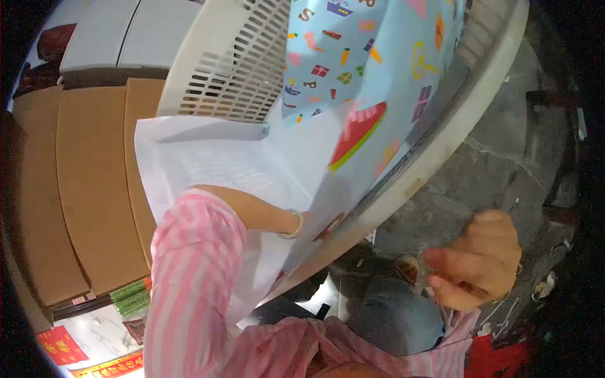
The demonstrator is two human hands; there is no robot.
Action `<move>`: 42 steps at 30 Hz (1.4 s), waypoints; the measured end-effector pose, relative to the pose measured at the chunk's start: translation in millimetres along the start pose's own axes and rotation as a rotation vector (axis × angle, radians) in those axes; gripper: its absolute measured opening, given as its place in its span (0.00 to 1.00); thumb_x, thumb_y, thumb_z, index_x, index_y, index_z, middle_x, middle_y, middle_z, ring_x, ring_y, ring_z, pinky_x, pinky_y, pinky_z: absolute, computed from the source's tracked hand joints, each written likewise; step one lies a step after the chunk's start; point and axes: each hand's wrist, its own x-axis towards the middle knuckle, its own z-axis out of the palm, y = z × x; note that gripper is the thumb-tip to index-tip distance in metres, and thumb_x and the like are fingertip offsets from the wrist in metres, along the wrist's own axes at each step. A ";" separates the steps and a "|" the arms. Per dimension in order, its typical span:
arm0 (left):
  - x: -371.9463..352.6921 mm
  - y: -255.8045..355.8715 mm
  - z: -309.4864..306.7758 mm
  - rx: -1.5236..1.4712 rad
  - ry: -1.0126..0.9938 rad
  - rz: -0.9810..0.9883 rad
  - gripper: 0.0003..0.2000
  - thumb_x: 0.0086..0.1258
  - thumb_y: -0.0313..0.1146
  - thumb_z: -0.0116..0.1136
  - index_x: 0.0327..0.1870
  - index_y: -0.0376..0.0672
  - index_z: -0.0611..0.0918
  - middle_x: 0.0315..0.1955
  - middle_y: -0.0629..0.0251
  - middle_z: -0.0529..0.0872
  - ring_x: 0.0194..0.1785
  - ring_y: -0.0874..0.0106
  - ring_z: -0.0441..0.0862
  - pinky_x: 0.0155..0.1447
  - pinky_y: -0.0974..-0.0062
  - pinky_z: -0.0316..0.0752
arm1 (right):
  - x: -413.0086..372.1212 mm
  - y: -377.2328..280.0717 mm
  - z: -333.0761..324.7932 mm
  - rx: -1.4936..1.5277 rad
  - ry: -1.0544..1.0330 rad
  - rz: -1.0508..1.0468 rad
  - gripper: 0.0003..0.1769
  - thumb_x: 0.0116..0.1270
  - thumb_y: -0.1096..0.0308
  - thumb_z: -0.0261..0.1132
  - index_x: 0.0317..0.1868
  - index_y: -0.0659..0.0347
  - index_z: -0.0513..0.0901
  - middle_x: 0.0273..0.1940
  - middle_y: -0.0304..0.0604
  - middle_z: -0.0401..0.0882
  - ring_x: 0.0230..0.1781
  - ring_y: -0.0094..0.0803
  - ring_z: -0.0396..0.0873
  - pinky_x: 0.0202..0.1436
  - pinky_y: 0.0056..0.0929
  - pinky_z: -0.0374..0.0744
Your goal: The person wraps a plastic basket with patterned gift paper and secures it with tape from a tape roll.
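Observation:
A large off-white plastic basket [236,63] with slotted walls leans at an angle in front of me. Light blue fabric [328,69], printed with watermelons, gifts, boats and carrots, bulges inside it. Its plain white side [208,154] spreads over the basket's near left part. My left arm, in a pink striped sleeve with a bangle [292,224] at the wrist, reaches into the folds; the fabric hides the left hand's fingers. Off to the right of the basket, my right hand [479,261] hangs over the floor, fingers loosely curled and apart from the thumb, nothing seen in it.
Brown cardboard boxes [94,183] stand along the left, with white panels [154,34] behind them. A red paper with gold characters [63,345] lies at lower left. Grey floor [491,164] with scattered small litter stretches along the right.

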 end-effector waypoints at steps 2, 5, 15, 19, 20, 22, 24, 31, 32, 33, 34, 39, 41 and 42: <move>12.6 -5.9 -1.3 -0.055 -0.012 -0.028 0.22 0.58 0.43 0.49 0.51 0.41 0.71 0.55 0.55 0.69 0.60 0.60 0.66 0.60 0.58 0.65 | -6.1 6.4 -3.8 0.016 0.023 0.017 0.09 0.45 0.67 0.65 0.25 0.65 0.81 0.11 0.35 0.71 0.05 0.24 0.59 0.13 0.24 0.51; 23.3 -11.3 -10.0 -0.148 -0.026 -0.075 0.22 0.60 0.44 0.48 0.53 0.42 0.70 0.57 0.55 0.68 0.61 0.61 0.65 0.60 0.59 0.64 | -9.5 9.2 -8.1 0.043 0.002 0.089 0.09 0.45 0.66 0.65 0.25 0.64 0.81 0.11 0.35 0.71 0.06 0.25 0.61 0.14 0.25 0.52; 19.9 -10.9 -8.9 -0.431 -0.010 -0.223 0.25 0.64 0.47 0.42 0.61 0.47 0.67 0.60 0.57 0.66 0.63 0.64 0.64 0.63 0.64 0.62 | -12.8 5.7 14.0 0.039 0.092 0.163 0.10 0.48 0.65 0.63 0.30 0.62 0.82 0.12 0.32 0.71 0.09 0.25 0.62 0.19 0.25 0.59; 47.9 7.7 -38.1 0.033 -0.335 -0.217 0.24 0.64 0.46 0.42 0.61 0.47 0.69 0.61 0.57 0.66 0.63 0.63 0.64 0.62 0.63 0.63 | -14.5 2.4 18.5 0.038 0.049 0.215 0.10 0.48 0.66 0.63 0.31 0.62 0.82 0.12 0.32 0.72 0.11 0.26 0.64 0.24 0.25 0.62; 54.5 13.8 -47.4 0.230 -0.469 -0.196 0.24 0.63 0.46 0.43 0.60 0.46 0.70 0.60 0.57 0.67 0.63 0.63 0.64 0.61 0.63 0.63 | -13.8 2.5 20.2 0.031 0.052 0.202 0.11 0.48 0.66 0.63 0.32 0.61 0.82 0.13 0.32 0.72 0.12 0.26 0.65 0.25 0.26 0.63; 56.3 6.9 -37.6 0.426 -0.599 -0.182 0.24 0.63 0.45 0.43 0.59 0.46 0.70 0.60 0.56 0.67 0.63 0.62 0.64 0.61 0.62 0.64 | -8.7 6.2 23.3 0.063 0.038 0.163 0.13 0.44 0.67 0.66 0.32 0.62 0.83 0.13 0.33 0.72 0.10 0.26 0.64 0.20 0.25 0.60; 38.6 -19.1 -2.1 -0.475 0.120 -0.137 0.21 0.62 0.43 0.45 0.54 0.44 0.74 0.58 0.57 0.70 0.61 0.60 0.65 0.60 0.62 0.66 | -5.1 2.4 25.4 0.095 0.033 0.123 0.15 0.41 0.67 0.68 0.33 0.62 0.84 0.14 0.34 0.72 0.08 0.26 0.64 0.15 0.24 0.58; -22.9 10.6 -10.2 -0.260 -0.027 -0.035 0.16 0.65 0.41 0.41 0.48 0.42 0.75 0.49 0.57 0.74 0.57 0.62 0.68 0.59 0.51 0.64 | -12.3 -9.6 39.6 0.127 -0.091 0.306 0.22 0.46 0.66 0.65 0.45 0.62 0.79 0.15 0.33 0.76 0.14 0.27 0.68 0.26 0.26 0.62; -56.7 34.4 -54.2 -0.307 -0.133 -0.145 0.17 0.66 0.42 0.40 0.48 0.43 0.74 0.49 0.57 0.74 0.57 0.63 0.69 0.61 0.48 0.61 | -12.6 -9.2 42.4 0.142 -0.113 0.307 0.24 0.46 0.66 0.65 0.47 0.62 0.79 0.15 0.33 0.76 0.14 0.26 0.69 0.26 0.26 0.62; -92.8 30.2 -56.2 -0.676 0.097 -0.095 0.17 0.67 0.42 0.39 0.48 0.43 0.74 0.49 0.57 0.74 0.57 0.63 0.68 0.62 0.47 0.60 | -12.1 -5.4 44.8 0.130 -0.112 0.234 0.25 0.46 0.66 0.65 0.49 0.63 0.78 0.15 0.34 0.76 0.15 0.25 0.70 0.26 0.26 0.62; -107.4 40.4 -56.2 -0.709 0.094 -0.092 0.17 0.67 0.42 0.39 0.48 0.43 0.74 0.49 0.57 0.74 0.57 0.63 0.68 0.62 0.47 0.60 | -10.9 -7.8 49.2 0.157 -0.128 0.246 0.25 0.46 0.66 0.65 0.49 0.63 0.78 0.15 0.34 0.76 0.15 0.25 0.70 0.26 0.26 0.62; -190.9 77.3 -124.2 -0.451 -0.039 -0.103 0.20 0.70 0.38 0.36 0.58 0.36 0.68 0.60 0.61 0.68 0.62 0.68 0.66 0.64 0.61 0.61 | -8.3 -17.2 63.6 0.296 -0.059 0.332 0.29 0.43 0.68 0.64 0.51 0.65 0.76 0.17 0.36 0.76 0.16 0.25 0.69 0.35 0.25 0.64; -214.6 89.1 -117.4 -0.519 0.100 -0.103 0.20 0.70 0.39 0.35 0.56 0.37 0.69 0.57 0.59 0.70 0.62 0.65 0.66 0.64 0.57 0.60 | -6.0 -19.1 65.5 0.238 -0.098 0.328 0.30 0.43 0.69 0.64 0.51 0.65 0.76 0.17 0.36 0.76 0.17 0.25 0.69 0.36 0.25 0.63; -225.6 95.3 -114.3 -0.585 0.234 -0.102 0.20 0.69 0.40 0.35 0.54 0.37 0.70 0.55 0.57 0.72 0.61 0.63 0.66 0.64 0.54 0.60 | -7.4 -17.5 67.3 0.231 -0.076 0.293 0.30 0.43 0.69 0.65 0.52 0.66 0.76 0.17 0.36 0.76 0.19 0.25 0.68 0.35 0.25 0.63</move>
